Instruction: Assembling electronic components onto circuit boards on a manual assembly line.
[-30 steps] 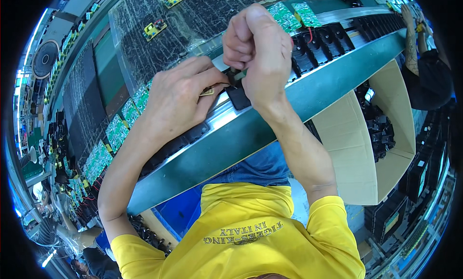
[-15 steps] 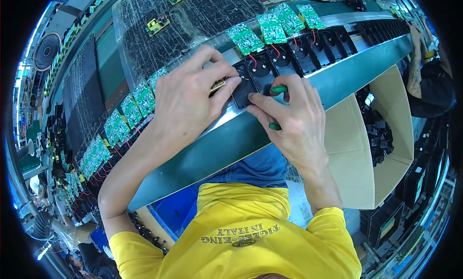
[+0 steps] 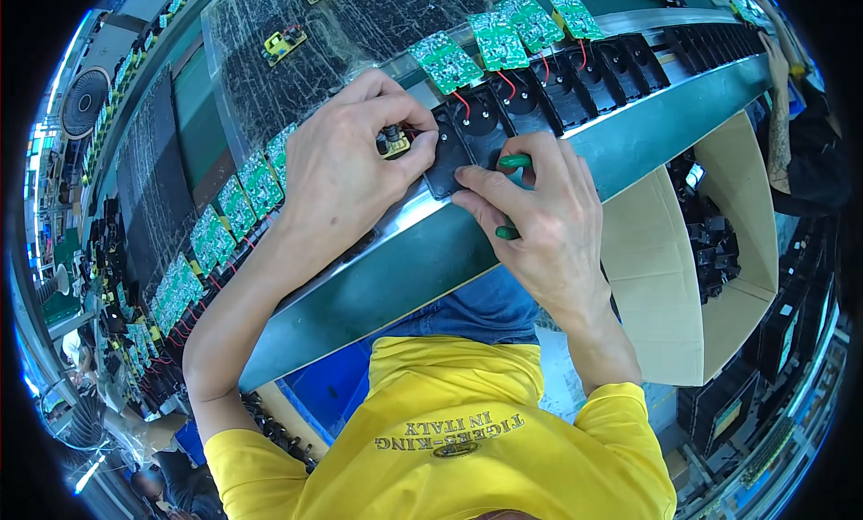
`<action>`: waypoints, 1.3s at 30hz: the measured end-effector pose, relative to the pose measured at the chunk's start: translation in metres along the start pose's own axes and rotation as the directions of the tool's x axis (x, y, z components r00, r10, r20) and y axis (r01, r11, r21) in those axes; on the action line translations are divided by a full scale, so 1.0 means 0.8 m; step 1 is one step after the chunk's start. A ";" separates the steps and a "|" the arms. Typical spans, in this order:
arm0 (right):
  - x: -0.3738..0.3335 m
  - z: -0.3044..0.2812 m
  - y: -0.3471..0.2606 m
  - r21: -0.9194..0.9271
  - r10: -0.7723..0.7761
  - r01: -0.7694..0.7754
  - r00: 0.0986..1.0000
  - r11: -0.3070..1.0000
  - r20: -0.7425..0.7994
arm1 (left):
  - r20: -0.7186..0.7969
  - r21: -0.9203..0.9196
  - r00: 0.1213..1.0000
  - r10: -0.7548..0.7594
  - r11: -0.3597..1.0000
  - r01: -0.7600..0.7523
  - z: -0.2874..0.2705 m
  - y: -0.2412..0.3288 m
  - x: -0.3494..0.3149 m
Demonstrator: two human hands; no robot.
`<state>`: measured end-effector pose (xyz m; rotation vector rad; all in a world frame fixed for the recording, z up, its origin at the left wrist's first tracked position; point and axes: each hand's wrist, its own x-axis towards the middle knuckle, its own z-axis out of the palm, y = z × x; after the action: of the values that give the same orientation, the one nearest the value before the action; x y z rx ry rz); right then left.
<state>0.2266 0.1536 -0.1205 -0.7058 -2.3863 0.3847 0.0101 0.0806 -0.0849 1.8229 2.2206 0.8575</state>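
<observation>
My left hand (image 3: 351,151) is closed in a pinch around a small circuit board (image 3: 394,144) with a yellow part, mostly hidden by the fingers. Beneath its fingertips lies a black plastic case half (image 3: 445,165) on the metal rail. My right hand (image 3: 544,214) keeps a green-handled hand tool (image 3: 515,161) in its palm; the two handle ends show, but the tool's head is hidden. The thumb and index finger of that hand press at the near edge of the black case.
Several more black cases (image 3: 530,111) line the rail, with green circuit boards (image 3: 496,42) hanging off by red wires. An open cardboard box (image 3: 652,286) of black parts stands at the right. Yellow components (image 3: 284,45) lie on a dark mat. Another person's arm (image 3: 778,115) is at far right.
My left hand has turned a little, and more of the board's yellow part shows between its fingers. My right hand stays almost in place at the case.
</observation>
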 end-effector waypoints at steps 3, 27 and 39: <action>0.000 0.001 0.000 0.001 0.004 -0.004 1.000 1.000 0.004 | 0.013 0.019 1.000 0.006 1.000 -0.006 -0.001 -0.001 0.001; 0.001 -0.002 -0.001 0.022 0.033 -0.033 0.999 0.999 0.019 | 0.034 0.150 0.998 0.045 0.987 -0.050 -0.003 0.006 0.007; 0.000 -0.002 0.001 0.025 0.036 -0.036 0.999 0.999 0.024 | 0.072 0.220 0.996 0.048 0.973 -0.063 -0.003 0.016 0.008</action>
<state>0.2277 0.1545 -0.1192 -0.7372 -2.3891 0.4404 0.0182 0.0871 -0.0749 1.9861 2.3143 0.5664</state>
